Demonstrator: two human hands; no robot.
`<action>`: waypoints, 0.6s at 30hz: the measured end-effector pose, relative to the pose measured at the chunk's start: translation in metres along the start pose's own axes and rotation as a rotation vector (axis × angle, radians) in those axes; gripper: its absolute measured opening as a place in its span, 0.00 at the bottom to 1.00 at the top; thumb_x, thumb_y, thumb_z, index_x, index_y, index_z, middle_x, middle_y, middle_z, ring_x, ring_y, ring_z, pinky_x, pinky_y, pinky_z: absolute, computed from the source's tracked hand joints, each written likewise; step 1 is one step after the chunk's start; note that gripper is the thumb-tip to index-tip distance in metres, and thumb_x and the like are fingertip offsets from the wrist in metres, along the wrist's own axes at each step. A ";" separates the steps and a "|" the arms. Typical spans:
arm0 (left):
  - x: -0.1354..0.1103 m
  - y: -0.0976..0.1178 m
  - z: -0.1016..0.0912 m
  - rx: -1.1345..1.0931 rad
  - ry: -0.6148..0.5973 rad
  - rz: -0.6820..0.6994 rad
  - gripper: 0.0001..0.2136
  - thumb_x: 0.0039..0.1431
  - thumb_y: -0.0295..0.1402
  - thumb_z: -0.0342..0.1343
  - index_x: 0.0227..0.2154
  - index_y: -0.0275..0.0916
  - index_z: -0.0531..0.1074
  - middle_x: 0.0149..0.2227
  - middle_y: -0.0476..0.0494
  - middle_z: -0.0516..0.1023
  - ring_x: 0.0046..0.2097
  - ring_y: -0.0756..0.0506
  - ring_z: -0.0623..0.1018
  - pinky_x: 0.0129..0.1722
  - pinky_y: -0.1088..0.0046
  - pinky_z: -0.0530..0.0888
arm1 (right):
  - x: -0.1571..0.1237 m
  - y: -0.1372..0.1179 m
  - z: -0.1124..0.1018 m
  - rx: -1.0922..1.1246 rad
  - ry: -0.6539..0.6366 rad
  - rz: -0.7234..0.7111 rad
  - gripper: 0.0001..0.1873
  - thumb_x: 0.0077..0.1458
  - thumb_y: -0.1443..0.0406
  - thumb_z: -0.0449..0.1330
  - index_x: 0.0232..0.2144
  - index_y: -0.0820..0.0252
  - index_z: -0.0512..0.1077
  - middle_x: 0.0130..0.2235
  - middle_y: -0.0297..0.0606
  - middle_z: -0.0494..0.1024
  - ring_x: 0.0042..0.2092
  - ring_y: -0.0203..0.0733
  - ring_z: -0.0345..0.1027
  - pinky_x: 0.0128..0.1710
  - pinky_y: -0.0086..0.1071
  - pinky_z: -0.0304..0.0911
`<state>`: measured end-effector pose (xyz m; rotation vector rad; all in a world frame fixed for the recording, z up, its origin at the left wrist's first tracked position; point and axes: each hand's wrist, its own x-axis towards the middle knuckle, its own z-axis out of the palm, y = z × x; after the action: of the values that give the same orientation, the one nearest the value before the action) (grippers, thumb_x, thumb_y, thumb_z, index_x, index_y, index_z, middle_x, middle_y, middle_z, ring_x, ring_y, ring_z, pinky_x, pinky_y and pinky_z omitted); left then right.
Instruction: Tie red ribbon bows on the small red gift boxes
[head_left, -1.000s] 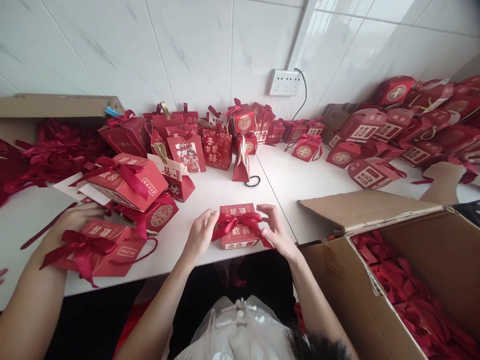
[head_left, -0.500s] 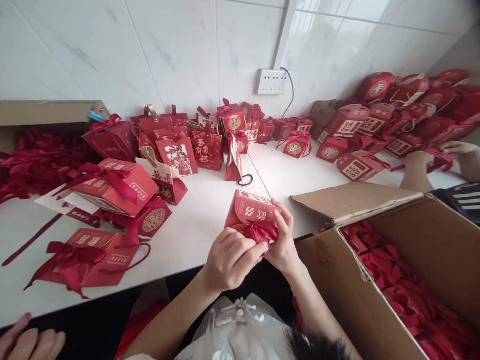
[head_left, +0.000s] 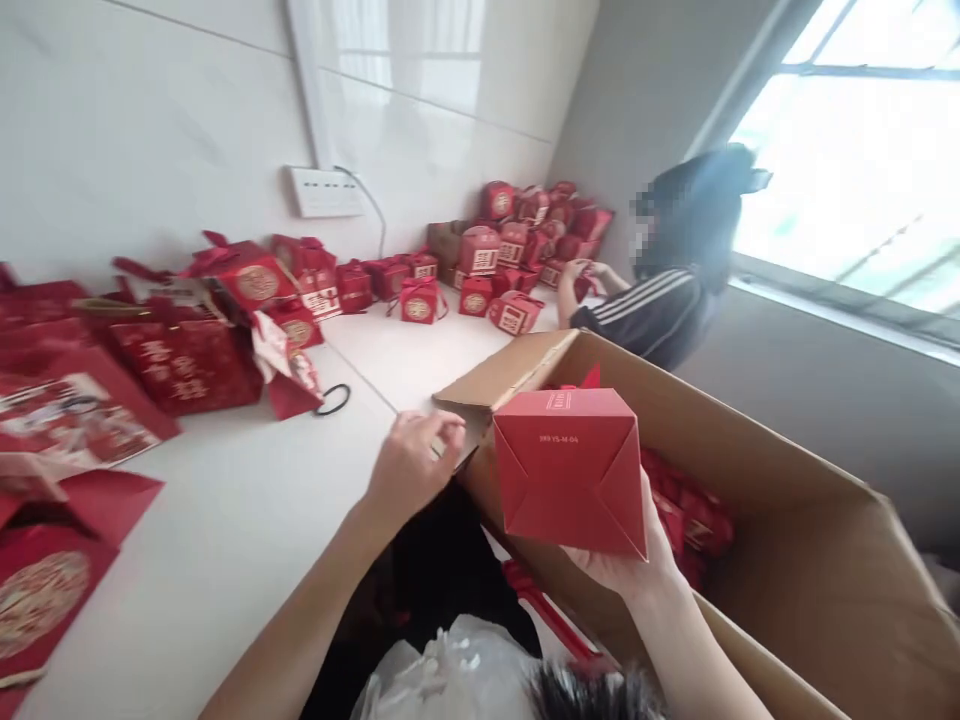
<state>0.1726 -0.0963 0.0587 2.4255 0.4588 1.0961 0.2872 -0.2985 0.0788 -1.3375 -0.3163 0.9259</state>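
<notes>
My right hand (head_left: 626, 560) grips a red gift box (head_left: 566, 470) from below and holds it up over the open cardboard carton (head_left: 787, 560), its folded bottom turned toward me. My left hand (head_left: 416, 460) hovers just above the white table's front edge (head_left: 247, 520), beside the carton's flap (head_left: 499, 375). Its fingers are loosely curled, and nothing shows in them. Red pieces (head_left: 686, 510) lie inside the carton behind the box.
Red gift boxes and bags (head_left: 187, 355) crowd the table's left side, and more red boxes (head_left: 510, 250) pile up in the far corner. A black hair tie (head_left: 332, 400) lies on the table. Another person in a striped dark top (head_left: 660, 310) works at the far right, by a window.
The view has swung right. My right hand has lifted the red box off the table and carried it over the carton, bottom up. My left hand has let go of it.
</notes>
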 end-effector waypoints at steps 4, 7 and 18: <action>0.002 0.034 0.064 -0.130 -0.237 0.298 0.10 0.59 0.32 0.47 0.41 0.39 0.70 0.45 0.42 0.77 0.49 0.43 0.73 0.52 0.63 0.63 | -0.025 -0.006 -0.032 0.089 0.141 -0.063 0.30 0.50 0.39 0.46 0.40 0.54 0.69 0.41 0.44 0.77 0.40 0.50 0.73 0.34 0.42 0.71; -0.004 0.040 0.092 -0.140 -0.343 0.359 0.10 0.59 0.34 0.49 0.42 0.40 0.69 0.45 0.43 0.77 0.50 0.42 0.72 0.56 0.59 0.57 | -0.038 -0.011 -0.078 -0.145 0.438 -0.318 0.31 0.51 0.40 0.47 0.46 0.53 0.66 0.46 0.46 0.74 0.43 0.51 0.72 0.39 0.46 0.69; -0.010 0.031 0.111 -0.073 -0.271 0.369 0.07 0.57 0.34 0.50 0.36 0.41 0.70 0.36 0.48 0.77 0.42 0.43 0.73 0.55 0.59 0.53 | -0.044 -0.018 -0.292 -1.402 0.617 0.119 0.48 0.27 0.67 0.68 0.55 0.73 0.61 0.51 0.57 0.66 0.55 0.62 0.60 0.55 0.41 0.59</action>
<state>0.2550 -0.1552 0.0029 2.6031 -0.1193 0.8799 0.4656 -0.5304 0.0342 -2.8506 -0.4126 0.2248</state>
